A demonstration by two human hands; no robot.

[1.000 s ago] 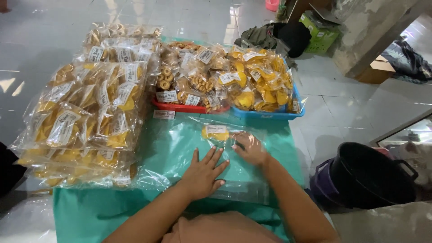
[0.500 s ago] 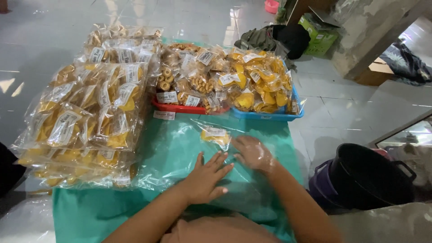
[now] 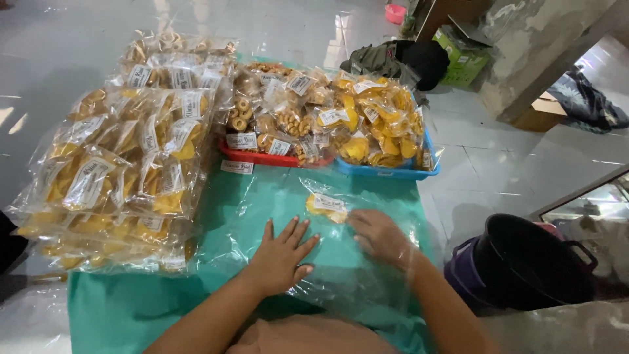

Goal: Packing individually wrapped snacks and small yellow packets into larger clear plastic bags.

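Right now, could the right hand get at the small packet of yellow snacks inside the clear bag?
Probably yes: the right hand is already inside the clear bag, its fingers close to the packet, with nothing between.

The one camera sits on my head and looks steeply down and forward over the green-covered table (image 3: 131,308), close enough that my forearms enter from 6 o'clock and my left hand (image 3: 278,255) and right hand (image 3: 380,237) fill the lower middle. It faces toward 12 o'clock, where the red tray (image 3: 262,158) and blue tray (image 3: 386,172) lie further off with tiled floor beyond. No second view overlaps it.
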